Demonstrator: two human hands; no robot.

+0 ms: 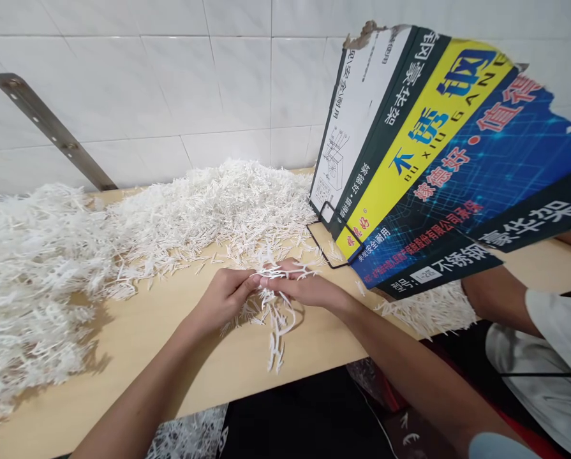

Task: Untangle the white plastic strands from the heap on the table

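Note:
My left hand [230,294] and my right hand [304,285] meet over the wooden table [208,360], thumbs and fingertips pinched together. Between them they hold a branching strand of white plastic pieces [278,322], part of which hangs down below the fingers. Small loose white pieces lie under and behind the hands. A large heap of thin white pieces [237,197] spreads behind them along the wall, and a tangled mass of branched white pieces [31,287] covers the table's left side.
A printed cardboard sheet [423,146] stands at the right in a black wire stand [330,245]. Beyond it show another person's arm [498,296] and more white pieces [431,309]. A metal bracket [50,127] leans on the tiled wall.

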